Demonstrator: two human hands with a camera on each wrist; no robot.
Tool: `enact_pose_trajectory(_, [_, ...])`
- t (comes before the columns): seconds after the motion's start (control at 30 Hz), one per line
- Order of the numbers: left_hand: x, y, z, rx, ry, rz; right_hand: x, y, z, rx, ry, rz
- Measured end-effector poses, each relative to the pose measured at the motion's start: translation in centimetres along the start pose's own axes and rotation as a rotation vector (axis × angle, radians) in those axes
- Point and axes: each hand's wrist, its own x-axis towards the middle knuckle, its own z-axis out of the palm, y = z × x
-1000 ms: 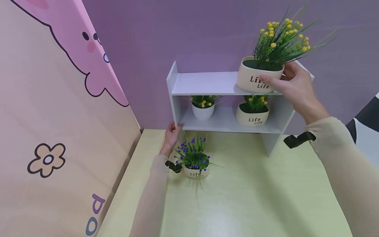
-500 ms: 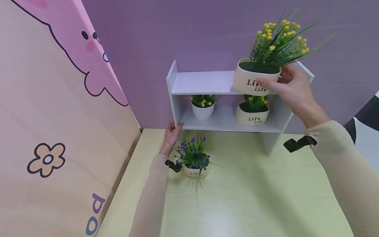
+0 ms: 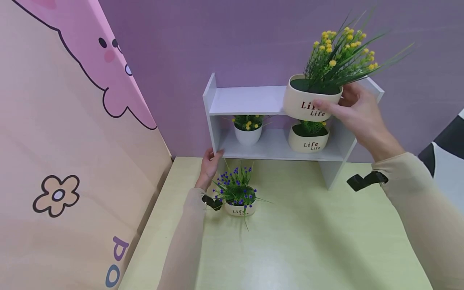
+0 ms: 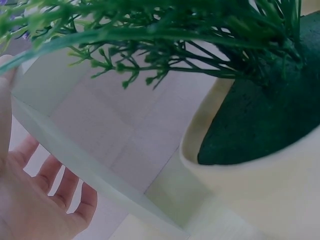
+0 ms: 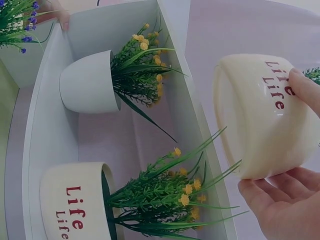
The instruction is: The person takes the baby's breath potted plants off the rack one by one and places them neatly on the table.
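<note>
My right hand (image 3: 367, 117) grips a cream oval flowerpot (image 3: 298, 101) by its right end, thumb over the "Life" lettering on the front and fingers underneath. Yellow flowers and long grass blades rise from it. In the right wrist view, the flowerpot's base (image 5: 231, 115) hangs clear of the white shelf unit's top board (image 5: 200, 107). The pot overlaps the front edge of the upper shelf (image 3: 250, 100) in the head view. At the unit's lower left, my left hand (image 3: 208, 171) holds the side panel (image 4: 90, 160), with fingers behind it.
On the middle shelf stand a white round pot (image 3: 248, 136) and a cream "Life" pot (image 3: 308, 144), both with yellow flowers. A blue-flowered pot (image 3: 235, 210) sits on the pale table (image 3: 275, 249) beside my left wrist. A purple wall (image 3: 174, 60) rises behind the unit.
My right hand has carried the cream flowerpot slightly left and down in the head view, off the upper shelf's front edge. The left hand stays on the side panel.
</note>
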Motion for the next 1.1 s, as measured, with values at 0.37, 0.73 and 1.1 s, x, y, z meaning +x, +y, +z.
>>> enact_pose_trajectory(0.37, [0.1,0.0,0.0,-0.006,0.010,0.002,-0.7,0.1,-0.2,-0.069,-0.006,0.034])
enact_pose_trajectory(0.73, [-0.1,0.3,0.0,0.017,0.013,-0.010,-1.5,0.6,-0.2,-0.068,-0.003,-0.010])
enact_pose_trajectory(1.1, [-0.3,0.2,0.0,0.043,0.026,-0.004,-2.4,1.4,0.0,-0.090,-0.015,-0.005])
